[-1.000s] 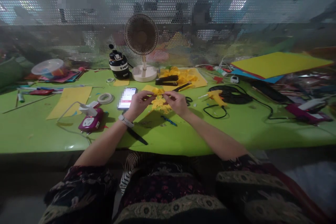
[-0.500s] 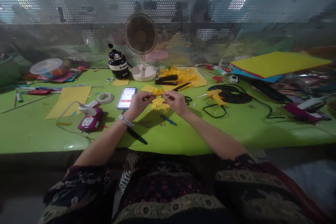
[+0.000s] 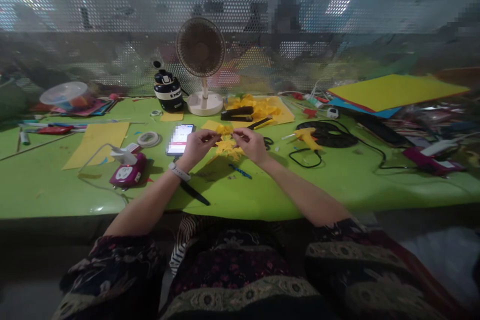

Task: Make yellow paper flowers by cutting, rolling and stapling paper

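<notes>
Centrally, small crumpled yellow paper piece pinched between fingers of left hand and right hand, just right of white smartphone, above green tabletop

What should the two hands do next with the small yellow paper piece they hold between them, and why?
Probably keep pinching and folding it in place. The left hand and right hand both grip the yellow paper piece by the fingertips, just above a cut yellow paper flower on the green table. The glue gun lies untouched, to the right.
</notes>
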The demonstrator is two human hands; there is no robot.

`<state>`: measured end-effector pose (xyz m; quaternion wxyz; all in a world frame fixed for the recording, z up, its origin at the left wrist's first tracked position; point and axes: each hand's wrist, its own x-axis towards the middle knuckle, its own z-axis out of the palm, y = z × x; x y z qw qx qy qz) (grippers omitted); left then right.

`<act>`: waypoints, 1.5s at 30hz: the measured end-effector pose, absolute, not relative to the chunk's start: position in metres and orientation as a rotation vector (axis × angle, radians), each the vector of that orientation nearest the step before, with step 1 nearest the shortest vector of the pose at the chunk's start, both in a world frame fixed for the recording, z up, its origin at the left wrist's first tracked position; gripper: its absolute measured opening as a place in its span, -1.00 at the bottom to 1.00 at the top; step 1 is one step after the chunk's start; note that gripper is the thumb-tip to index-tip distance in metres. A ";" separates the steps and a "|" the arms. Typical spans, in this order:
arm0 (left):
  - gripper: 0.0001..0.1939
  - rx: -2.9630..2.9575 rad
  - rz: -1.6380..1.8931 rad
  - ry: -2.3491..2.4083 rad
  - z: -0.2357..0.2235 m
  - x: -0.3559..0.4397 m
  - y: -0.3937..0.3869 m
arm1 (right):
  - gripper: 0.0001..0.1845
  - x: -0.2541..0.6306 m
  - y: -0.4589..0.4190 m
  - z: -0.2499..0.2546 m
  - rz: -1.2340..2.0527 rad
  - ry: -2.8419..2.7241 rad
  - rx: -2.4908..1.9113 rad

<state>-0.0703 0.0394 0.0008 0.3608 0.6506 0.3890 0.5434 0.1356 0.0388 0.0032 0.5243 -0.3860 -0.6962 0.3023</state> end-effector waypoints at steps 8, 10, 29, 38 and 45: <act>-0.55 1.573 1.318 1.021 0.000 -0.070 0.040 | -0.58 0.136 0.042 0.000 0.732 -1.654 -0.936; -0.54 1.567 1.296 1.022 0.002 -0.069 0.038 | -0.58 0.137 0.045 -0.002 0.745 -1.644 -0.942; -0.63 1.744 1.280 1.057 -0.015 -0.068 0.040 | -0.80 0.201 0.101 0.028 0.504 -1.411 -1.209; -0.65 1.799 1.259 1.008 -0.018 -0.066 0.036 | -0.87 0.256 0.149 0.056 0.391 -1.415 -1.564; -0.64 1.760 1.238 1.006 -0.017 -0.067 0.032 | -0.83 0.269 0.177 0.056 0.325 -1.468 -1.854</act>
